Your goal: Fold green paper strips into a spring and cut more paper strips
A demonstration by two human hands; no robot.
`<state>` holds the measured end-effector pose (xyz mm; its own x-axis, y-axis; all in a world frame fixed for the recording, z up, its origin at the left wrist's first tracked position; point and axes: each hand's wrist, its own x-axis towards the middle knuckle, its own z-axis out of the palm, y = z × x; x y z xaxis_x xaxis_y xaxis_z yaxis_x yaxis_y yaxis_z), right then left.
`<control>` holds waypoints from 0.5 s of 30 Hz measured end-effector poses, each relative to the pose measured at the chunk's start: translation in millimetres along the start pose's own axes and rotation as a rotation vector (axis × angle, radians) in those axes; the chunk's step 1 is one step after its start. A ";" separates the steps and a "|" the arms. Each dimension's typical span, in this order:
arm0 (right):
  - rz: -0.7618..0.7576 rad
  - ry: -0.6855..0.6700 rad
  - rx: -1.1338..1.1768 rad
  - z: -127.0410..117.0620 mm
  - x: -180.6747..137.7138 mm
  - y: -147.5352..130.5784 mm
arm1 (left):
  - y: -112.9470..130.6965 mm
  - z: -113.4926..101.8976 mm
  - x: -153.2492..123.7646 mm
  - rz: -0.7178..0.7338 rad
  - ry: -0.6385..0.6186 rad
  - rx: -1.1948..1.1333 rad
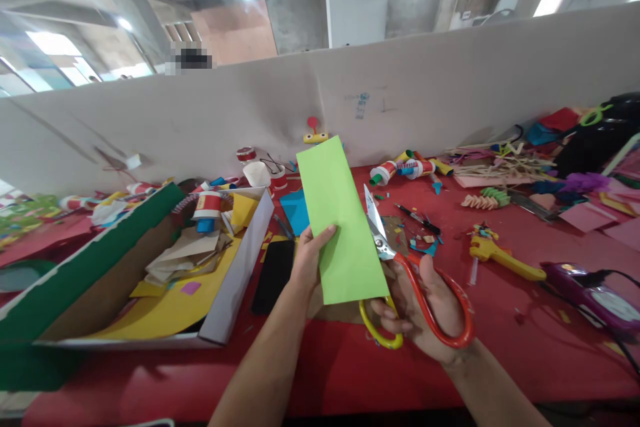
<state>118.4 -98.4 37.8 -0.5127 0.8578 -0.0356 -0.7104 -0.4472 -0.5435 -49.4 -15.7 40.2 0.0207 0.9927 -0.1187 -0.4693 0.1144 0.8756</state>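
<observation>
Between thumb and fingers, my left hand (pixel 311 257) grips a light-green sheet of paper (pixel 343 227) by its left edge, tilted above the table. My right hand (pixel 425 310) is closed on a pair of scissors (pixel 385 248) with one red handle loop and one yellow. Their blades are spread apart at the right edge of the paper, one blade showing beside it. The other blade is hidden behind the sheet. A black phone (pixel 273 277) lies left of my left wrist, with blue paper (pixel 296 210) behind the green sheet.
At left stands an open box (pixel 240 267) of paper scraps. A yellow glue gun (pixel 505 259) and a purple device (pixel 595 297) with a cord lie right. Paper-cup crafts (pixel 400 171), a black pen (pixel 417 218) and sticks (pixel 500 163) lie toward the partition (pixel 225 113).
</observation>
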 end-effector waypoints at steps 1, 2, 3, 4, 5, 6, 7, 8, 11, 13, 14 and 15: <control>0.002 0.001 -0.005 -0.6 -0.4 1.1 | 1.5 -3.1 2.9 -0.056 0.006 -0.023; 0.008 -0.002 -0.010 -1.0 -0.6 2.2 | 3.1 -6.2 6.1 -0.110 0.000 -0.047; 0.014 -0.006 -0.015 -1.4 -0.6 3.4 | 4.7 -9.0 9.4 -0.150 -0.010 -0.064; 0.022 -0.010 -0.018 -1.7 -0.3 4.6 | 6.0 -11.1 12.3 -0.167 -0.016 -0.067; 0.031 -0.013 -0.020 -2.0 0.2 5.8 | 7.0 -12.5 14.6 -0.160 -0.015 -0.056; 0.039 -0.012 -0.020 -2.3 1.2 7.1 | 7.4 -12.9 16.1 -0.137 -0.010 -0.035; 0.044 -0.008 -0.019 -2.6 2.5 8.5 | 7.4 -12.6 16.8 -0.110 -0.009 -0.010; 0.042 0.000 -0.019 -3.0 4.0 9.9 | 7.1 -11.6 16.8 -0.083 -0.010 0.009; -0.007 0.038 -0.011 -4.5 9.1 13.9 | 5.4 -7.5 14.8 -0.048 -0.024 0.011; -0.031 0.058 0.001 -5.3 10.9 15.1 | 5.2 -6.2 13.8 -0.036 -0.012 0.000; -0.030 0.062 0.009 -5.5 10.9 15.2 | 5.5 -6.2 13.7 -0.029 -0.002 -0.001; -0.023 0.059 0.016 -5.6 10.2 14.8 | 6.1 -6.6 13.7 -0.023 0.007 0.002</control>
<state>105.3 -94.8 24.6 -0.4676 0.8809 -0.0727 -0.7293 -0.4310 -0.5314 -57.8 -1.7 40.8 0.0258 0.9895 -0.1422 -0.4668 0.1377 0.8736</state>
